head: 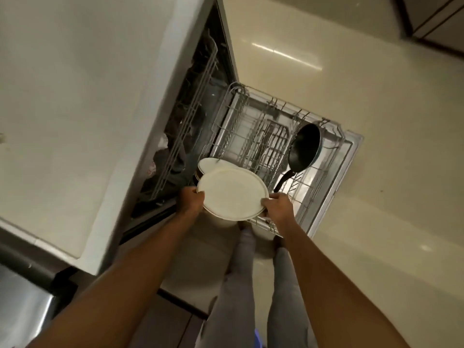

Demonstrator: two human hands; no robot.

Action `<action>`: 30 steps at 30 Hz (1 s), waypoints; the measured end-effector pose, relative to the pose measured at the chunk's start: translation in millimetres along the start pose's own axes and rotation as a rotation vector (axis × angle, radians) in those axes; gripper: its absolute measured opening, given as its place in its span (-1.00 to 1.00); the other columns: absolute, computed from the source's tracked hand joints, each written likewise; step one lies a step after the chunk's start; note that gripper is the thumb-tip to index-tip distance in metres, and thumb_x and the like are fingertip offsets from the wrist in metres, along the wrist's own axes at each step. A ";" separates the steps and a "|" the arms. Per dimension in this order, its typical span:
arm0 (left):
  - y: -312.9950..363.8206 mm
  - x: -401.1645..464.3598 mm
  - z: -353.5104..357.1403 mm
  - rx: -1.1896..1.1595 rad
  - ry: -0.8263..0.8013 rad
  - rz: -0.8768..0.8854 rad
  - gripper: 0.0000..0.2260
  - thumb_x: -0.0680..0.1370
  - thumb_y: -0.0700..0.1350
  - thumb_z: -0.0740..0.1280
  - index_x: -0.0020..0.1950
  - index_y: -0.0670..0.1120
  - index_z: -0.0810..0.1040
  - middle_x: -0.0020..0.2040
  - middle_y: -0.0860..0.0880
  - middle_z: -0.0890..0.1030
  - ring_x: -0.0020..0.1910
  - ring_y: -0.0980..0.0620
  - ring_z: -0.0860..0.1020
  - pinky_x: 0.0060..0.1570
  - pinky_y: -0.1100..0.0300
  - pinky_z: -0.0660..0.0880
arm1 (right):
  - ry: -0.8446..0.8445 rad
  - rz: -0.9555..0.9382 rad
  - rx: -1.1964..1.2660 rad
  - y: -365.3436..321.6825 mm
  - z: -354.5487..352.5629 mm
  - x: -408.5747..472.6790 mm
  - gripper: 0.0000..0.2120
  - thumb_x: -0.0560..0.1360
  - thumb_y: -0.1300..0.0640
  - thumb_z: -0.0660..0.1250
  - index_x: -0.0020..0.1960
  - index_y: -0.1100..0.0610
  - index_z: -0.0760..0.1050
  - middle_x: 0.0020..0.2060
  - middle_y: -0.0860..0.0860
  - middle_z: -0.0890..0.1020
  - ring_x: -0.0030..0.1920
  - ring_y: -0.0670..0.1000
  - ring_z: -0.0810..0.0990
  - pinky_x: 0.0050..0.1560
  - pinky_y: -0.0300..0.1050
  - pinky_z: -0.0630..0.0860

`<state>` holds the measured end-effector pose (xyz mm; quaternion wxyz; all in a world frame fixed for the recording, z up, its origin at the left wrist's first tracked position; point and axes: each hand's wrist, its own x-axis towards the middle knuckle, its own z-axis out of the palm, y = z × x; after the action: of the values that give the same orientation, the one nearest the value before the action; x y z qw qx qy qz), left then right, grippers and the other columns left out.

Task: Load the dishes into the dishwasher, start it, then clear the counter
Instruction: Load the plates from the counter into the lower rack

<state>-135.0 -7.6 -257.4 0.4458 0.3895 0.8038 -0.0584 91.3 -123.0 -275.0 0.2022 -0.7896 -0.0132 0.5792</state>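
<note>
Where the view begins, nearest: two bare forearms reaching forward and down, grey trouser legs (241, 285) below them on a pale floor (376, 222).

Left hand (189, 200): closed on the left rim of a plate (232, 193), fingers curled over the edge.
Right hand (277, 205): closed on the right rim of the same plate, thumb on top.

Plate: white, round, thin dark line at the rim, held between both hands over the near corner of the lower rack (273, 151); face turned up toward the camera, tilted slightly, near edge lower. Round, so no long axis to tell.

Second plate (208, 164): white, just beyond the held one and partly hidden by it, at the rack's near left corner; whether seated in the tines cannot be told.

Lower rack: grey wire, pulled out over the open door (349, 156), tine rows running away from the dishwasher mouth.

Pan (305, 148): black, standing on edge at the rack's right side, hollow facing left toward the tines, handle pointing down and toward the near edge of the rack; long axis running from far right to near left.

Upper rack (193, 101): grey wire, inside the tub, dark items within, blurred.

Counter (75, 121): pale, left of the dishwasher.
</note>
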 end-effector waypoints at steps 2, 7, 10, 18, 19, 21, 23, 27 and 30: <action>16.8 2.3 4.1 0.001 0.075 0.010 -0.89 0.47 -0.30 0.33 -0.07 -0.22 0.65 -0.09 -0.14 0.64 -0.06 -0.09 0.60 -0.10 0.05 0.55 | -0.026 -0.014 -0.038 4.4 16.4 22.1 -0.82 0.50 0.27 0.43 0.09 0.29 0.62 -0.18 0.21 0.72 -0.32 0.14 0.72 -0.25 0.06 0.71; 35.0 30.5 24.2 0.090 0.210 0.052 -0.78 0.56 -0.31 0.25 0.08 -0.38 0.63 -0.04 -0.22 0.64 -0.11 0.01 0.46 -0.23 0.23 0.25 | -0.002 -0.017 -0.050 7.2 46.1 59.8 -0.85 0.50 0.23 0.43 0.05 0.22 0.55 -0.12 0.19 0.72 -0.21 0.23 0.75 -0.29 0.08 0.71; 41.6 52.9 30.9 0.071 0.245 0.075 -0.79 0.54 -0.29 0.27 0.05 -0.35 0.65 -0.02 -0.25 0.68 -0.11 -0.04 0.53 -0.18 0.15 0.37 | -0.009 0.017 -0.013 0.1 55.4 74.3 -0.82 0.55 0.28 0.40 0.14 0.27 0.53 -0.05 0.25 0.70 -0.26 0.21 0.73 -0.34 0.03 0.70; 47.3 111.0 29.3 0.156 0.258 0.038 -0.73 0.53 -0.23 0.29 0.15 -0.26 0.68 0.06 -0.24 0.69 0.03 -0.24 0.65 -0.06 0.00 0.54 | 0.024 -0.043 -0.026 0.3 97.6 132.9 -0.95 0.43 0.23 0.39 -0.11 0.16 0.56 -0.22 0.21 0.70 -0.22 0.26 0.73 -0.19 0.27 0.70; 45.6 115.3 28.8 0.167 0.262 0.029 -0.73 0.53 -0.22 0.29 0.16 -0.24 0.68 0.07 -0.23 0.69 0.03 -0.24 0.65 -0.05 0.00 0.55 | 0.041 -0.058 -0.035 -4.5 99.7 129.3 -0.96 0.42 0.21 0.39 -0.13 0.16 0.57 -0.22 0.21 0.69 -0.21 0.26 0.72 -0.18 0.27 0.69; 41.7 121.7 29.1 0.161 0.266 0.020 -0.72 0.52 -0.22 0.30 0.17 -0.22 0.68 0.07 -0.21 0.69 0.02 -0.24 0.65 0.00 -0.02 0.61 | 0.051 -0.081 -0.055 -1.5 104.7 130.2 -0.90 0.42 0.19 0.37 -0.11 0.20 0.60 -0.21 0.19 0.69 -0.20 0.25 0.71 -0.18 0.26 0.69; 38.1 127.5 32.1 0.122 0.266 0.020 -0.72 0.52 -0.24 0.30 0.17 -0.21 0.67 0.07 -0.20 0.70 0.01 -0.23 0.66 0.01 -0.05 0.63 | 0.066 -0.084 -0.058 -4.8 105.0 126.2 -0.86 0.46 0.22 0.36 -0.04 0.26 0.61 -0.19 0.18 0.68 -0.19 0.22 0.70 -0.19 0.23 0.69; 41.0 130.4 42.2 0.114 0.259 0.033 -0.74 0.54 -0.27 0.28 0.17 -0.24 0.67 0.05 -0.17 0.69 0.00 -0.17 0.65 -0.11 0.13 0.50 | 0.090 -0.078 -0.062 -8.4 100.2 124.7 -0.84 0.52 0.24 0.34 0.05 0.29 0.60 -0.11 0.18 0.69 -0.11 0.18 0.68 -0.25 -0.09 0.57; 41.5 139.7 45.5 0.089 0.257 0.039 -0.74 0.54 -0.27 0.28 0.16 -0.25 0.67 0.08 -0.20 0.69 0.04 -0.19 0.65 -0.02 0.06 0.58 | 0.125 -0.081 -0.053 -7.3 101.4 124.4 -0.81 0.53 0.23 0.33 0.08 0.31 0.60 -0.11 0.16 0.66 -0.12 0.13 0.61 -0.40 -0.26 0.33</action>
<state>-118.1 81.1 -380.5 0.3226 0.4284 0.8433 -0.0349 40.5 -53.8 -410.8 0.2051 -0.8279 -0.0478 0.5198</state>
